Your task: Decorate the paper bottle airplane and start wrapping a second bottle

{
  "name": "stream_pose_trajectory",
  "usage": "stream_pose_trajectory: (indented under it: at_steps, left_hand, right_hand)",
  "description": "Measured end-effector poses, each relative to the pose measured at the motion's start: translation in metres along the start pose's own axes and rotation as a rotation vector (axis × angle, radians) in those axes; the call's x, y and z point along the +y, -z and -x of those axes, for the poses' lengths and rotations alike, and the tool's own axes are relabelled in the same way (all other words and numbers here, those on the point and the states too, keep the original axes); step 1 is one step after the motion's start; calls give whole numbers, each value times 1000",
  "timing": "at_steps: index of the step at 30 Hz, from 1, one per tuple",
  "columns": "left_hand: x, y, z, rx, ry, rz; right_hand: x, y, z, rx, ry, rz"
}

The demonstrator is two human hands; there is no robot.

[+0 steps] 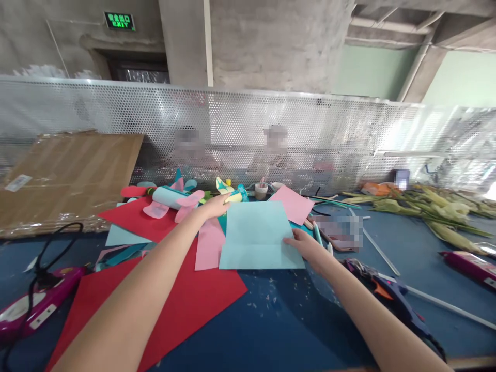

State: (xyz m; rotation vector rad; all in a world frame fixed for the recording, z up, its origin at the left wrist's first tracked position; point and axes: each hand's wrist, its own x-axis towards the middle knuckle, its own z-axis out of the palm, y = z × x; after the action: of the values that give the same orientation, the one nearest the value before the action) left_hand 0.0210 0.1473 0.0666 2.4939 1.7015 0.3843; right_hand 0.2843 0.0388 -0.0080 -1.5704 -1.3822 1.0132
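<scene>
A light blue paper sheet (pixel 258 225) with a crease across its lower part is in front of me. My right hand (pixel 304 247) pinches its right edge, thumb on top. At the sheet's upper left corner, my left hand (pixel 217 206) has its fingers closed; the fingertips are partly hidden. Right beside those fingertips is a yellow paper roll (pixel 234 196) with a blue end. Pink paper (pixel 209 248) lies partly under the sheet on the left, and another pink sheet (pixel 292 204) is behind its upper right corner.
Red card (pixel 201 305) spreads under my left forearm. A pale blue roll with pink petals (pixel 168 197) lies far left. Near my right forearm are a glue gun (pixel 399 299), a phone (pixel 341 232) and glue sticks (pixel 382 253). Corn husks (pixel 437 206) and cardboard (pixel 73 181) flank the table.
</scene>
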Motion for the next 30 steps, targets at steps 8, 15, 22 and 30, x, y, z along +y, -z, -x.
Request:
stream_pose_trajectory:
  at_steps: [8,15,22,30]
  left_hand:
    - [-7,-20,-21,-30,77,-13]
    - [-13,-27,-15,-90,-38,204]
    - [-16,-25,3,-101,-36,478]
    - [-5,-26,27,-137,-17,623]
  right_hand:
    - [5,0,-11,122,170,281]
    - [9,-3,-14,79,215,341]
    - [18,0,-23,182,202,238]
    - [17,-6,-34,198,249,107]
